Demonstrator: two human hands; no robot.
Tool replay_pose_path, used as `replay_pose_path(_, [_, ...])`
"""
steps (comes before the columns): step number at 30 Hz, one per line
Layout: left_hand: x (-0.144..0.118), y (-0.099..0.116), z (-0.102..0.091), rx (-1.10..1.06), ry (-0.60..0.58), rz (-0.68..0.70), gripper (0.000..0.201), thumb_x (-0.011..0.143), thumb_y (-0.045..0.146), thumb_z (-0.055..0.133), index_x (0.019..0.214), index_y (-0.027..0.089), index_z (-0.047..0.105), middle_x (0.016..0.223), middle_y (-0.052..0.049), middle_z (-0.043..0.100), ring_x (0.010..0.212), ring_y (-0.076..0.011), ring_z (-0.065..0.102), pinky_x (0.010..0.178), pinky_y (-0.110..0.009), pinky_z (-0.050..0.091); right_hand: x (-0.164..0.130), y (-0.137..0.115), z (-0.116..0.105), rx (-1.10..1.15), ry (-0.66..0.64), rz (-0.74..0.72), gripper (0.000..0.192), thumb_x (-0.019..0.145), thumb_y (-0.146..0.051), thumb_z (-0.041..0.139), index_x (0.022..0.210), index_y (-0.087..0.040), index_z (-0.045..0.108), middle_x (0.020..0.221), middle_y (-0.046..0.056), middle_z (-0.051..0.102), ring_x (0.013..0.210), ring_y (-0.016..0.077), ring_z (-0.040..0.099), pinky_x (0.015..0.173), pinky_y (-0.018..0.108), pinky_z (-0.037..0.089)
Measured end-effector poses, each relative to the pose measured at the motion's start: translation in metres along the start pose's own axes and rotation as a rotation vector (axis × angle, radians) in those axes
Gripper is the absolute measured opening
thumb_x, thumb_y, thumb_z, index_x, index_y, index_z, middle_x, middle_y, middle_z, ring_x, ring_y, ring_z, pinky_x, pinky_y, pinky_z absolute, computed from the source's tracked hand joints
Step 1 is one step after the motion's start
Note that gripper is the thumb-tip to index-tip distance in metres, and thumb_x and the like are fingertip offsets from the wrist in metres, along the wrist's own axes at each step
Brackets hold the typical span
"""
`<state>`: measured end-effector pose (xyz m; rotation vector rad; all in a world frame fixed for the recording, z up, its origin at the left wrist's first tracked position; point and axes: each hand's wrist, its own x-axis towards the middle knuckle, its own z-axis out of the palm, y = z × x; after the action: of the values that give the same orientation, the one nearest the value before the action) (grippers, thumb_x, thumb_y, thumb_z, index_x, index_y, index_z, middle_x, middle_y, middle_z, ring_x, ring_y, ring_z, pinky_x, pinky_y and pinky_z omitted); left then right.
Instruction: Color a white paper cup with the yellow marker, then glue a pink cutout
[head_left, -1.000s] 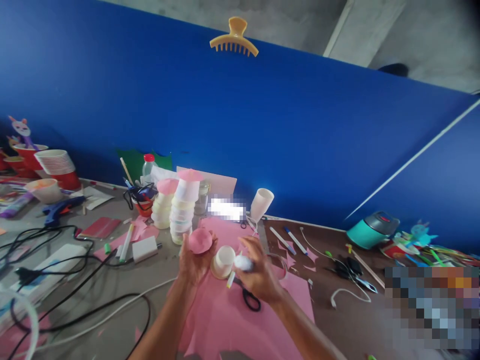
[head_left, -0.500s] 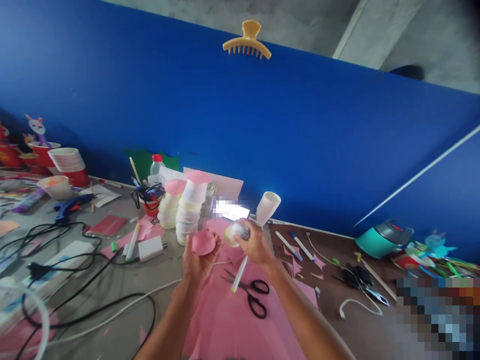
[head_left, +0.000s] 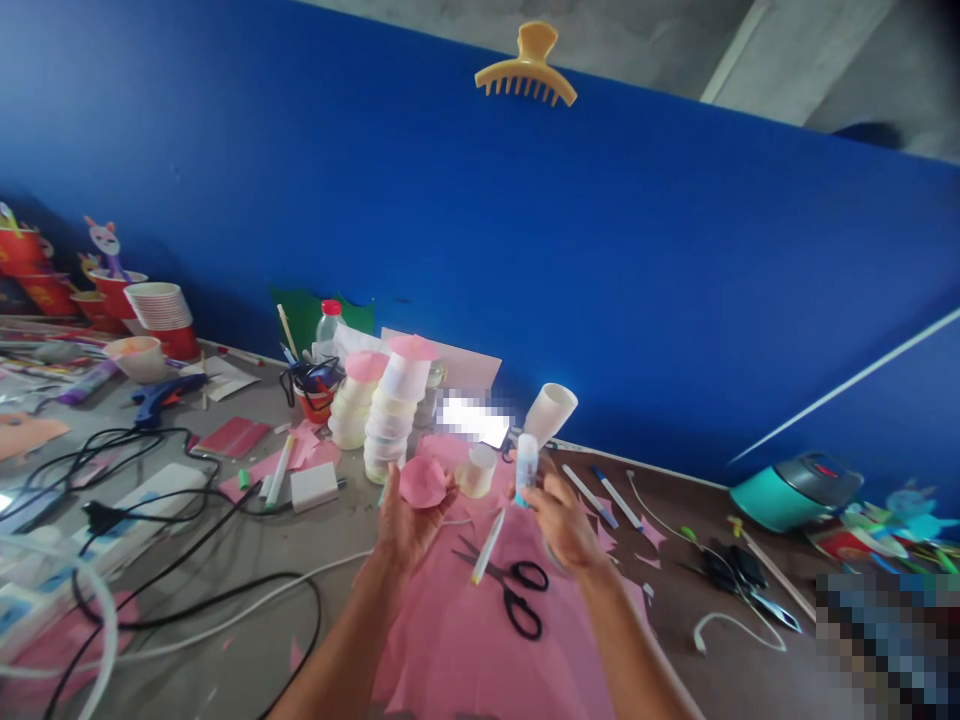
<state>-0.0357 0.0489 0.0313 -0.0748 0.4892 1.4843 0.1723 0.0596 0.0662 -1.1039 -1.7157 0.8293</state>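
Note:
My left hand (head_left: 409, 525) holds a pink paper disc (head_left: 423, 483), its fingers curled up round the edges. Between the fingers and thumb of my right hand (head_left: 559, 520) is an upright glue stick (head_left: 527, 462) with a white upper end and a pale blue body. A small translucent cup (head_left: 477, 473) stands between my two hands, touched by neither. Just behind the left hand rise two stacks of pale cups, a taller stack (head_left: 388, 430) and a shorter stack (head_left: 350, 412), both topped with pink paper.
Black-handled scissors (head_left: 517, 585) and a white marker (head_left: 489, 548) lie on the pink paper sheet (head_left: 465, 650). Behind my right hand a white paper cup (head_left: 551, 412) leans. Black cables (head_left: 202, 620) and a power strip (head_left: 142, 515) are at left. A blue partition (head_left: 637, 250) closes the back.
My right hand has moved right, away from the small cup, and the glue stick now shows upright in it. The left hand still holds the pink disc. The view has shifted slightly left.

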Motion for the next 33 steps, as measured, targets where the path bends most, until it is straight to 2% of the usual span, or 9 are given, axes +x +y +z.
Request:
replay_pose_path(3, [-0.009,-0.006,0.000,0.102,-0.118,-0.135,0.053,0.099,0.052,0.042,0.101,0.006,0.069,0.082,-0.018,0.075,0.068,-0.0253,0.072,0.064,-0.040,0.064,-0.018,-0.016,-0.013,0.264,-0.168,0.122,0.033,0.094,-0.036,0.055,0.123,-0.021,0.061,0.084,0.004,0.067,0.070,0.0177,0.064,0.071,0.034,0.055])
replay_pose_path(7, [-0.017,-0.031,-0.004,0.214,-0.195,-0.348,0.053,0.098,0.051,0.046,0.102,0.004,0.070,0.091,-0.021,0.077,0.077,-0.0303,0.075,0.071,-0.045,0.064,-0.040,-0.029,-0.019,0.421,-0.115,0.237,0.056,0.095,-0.049,0.056,0.146,-0.029,0.045,0.088,0.001,0.067,0.049,0.0104,0.052,0.049,0.027,0.046])
replay_pose_path(12, [-0.010,-0.053,-0.013,0.227,-0.149,-0.377,0.045,0.097,0.045,0.052,0.102,0.003,0.068,0.091,-0.022,0.078,0.081,-0.0317,0.077,0.074,-0.045,0.063,-0.061,-0.032,-0.026,0.581,-0.212,0.271,0.073,0.084,-0.061,0.069,0.147,-0.032,0.048,0.079,-0.001,0.062,0.053,0.0114,0.050,0.054,0.028,0.047])
replay_pose_path(15, [-0.006,-0.052,-0.016,0.187,-0.157,-0.391,0.046,0.096,0.048,0.053,0.103,0.005,0.067,0.089,-0.020,0.078,0.080,-0.0320,0.077,0.075,-0.046,0.062,-0.064,-0.030,-0.026,0.494,-0.263,0.266,0.088,0.073,-0.058,0.081,0.149,-0.035,0.044,0.082,-0.001,0.061,0.066,0.0151,0.055,0.065,0.030,0.051])
replay_pose_path(17, [-0.005,-0.049,-0.017,0.167,-0.160,-0.390,0.045,0.094,0.050,0.056,0.103,0.007,0.066,0.089,-0.020,0.078,0.083,-0.0327,0.077,0.078,-0.047,0.062,-0.062,-0.027,-0.022,0.368,-0.223,0.260,0.079,0.078,-0.054,0.078,0.147,-0.033,0.046,0.083,0.000,0.061,0.066,0.0154,0.055,0.063,0.029,0.051])
replay_pose_path(21, [-0.003,-0.048,-0.019,0.140,-0.142,-0.393,0.043,0.092,0.046,0.062,0.107,0.007,0.066,0.094,-0.020,0.077,0.089,-0.0311,0.075,0.086,-0.046,0.060,-0.054,-0.019,-0.008,0.125,-0.122,0.227,0.055,0.091,-0.043,0.060,0.143,-0.027,0.049,0.084,0.002,0.064,0.066,0.0165,0.058,0.063,0.029,0.054])
replay_pose_path(25, [-0.001,-0.047,-0.017,0.141,-0.144,-0.351,0.037,0.095,0.042,0.059,0.105,0.007,0.067,0.096,-0.019,0.077,0.088,-0.0285,0.075,0.086,-0.045,0.060,-0.052,-0.009,0.006,-0.039,-0.083,0.090,0.042,0.087,-0.028,0.058,0.128,-0.024,0.054,0.084,0.001,0.067,0.065,0.0173,0.062,0.065,0.030,0.057])
replay_pose_path(30, [-0.001,-0.042,-0.011,0.151,-0.158,-0.309,0.038,0.099,0.039,0.050,0.100,0.007,0.070,0.090,-0.017,0.077,0.081,-0.0255,0.074,0.077,-0.040,0.061,-0.049,-0.003,0.011,-0.075,-0.043,0.016,0.031,0.083,-0.024,0.060,0.113,-0.022,0.063,0.103,0.007,0.074,0.084,0.0212,0.070,0.075,0.031,0.059])
replay_pose_path(33, [-0.003,-0.042,-0.009,0.155,-0.183,-0.331,0.041,0.099,0.040,0.049,0.101,0.006,0.071,0.089,-0.017,0.077,0.079,-0.0249,0.073,0.075,-0.036,0.060,-0.048,-0.003,0.013,-0.058,-0.099,0.086,0.028,0.083,-0.030,0.064,0.109,-0.021,0.068,0.094,0.005,0.077,0.077,0.0199,0.071,0.068,0.028,0.058])
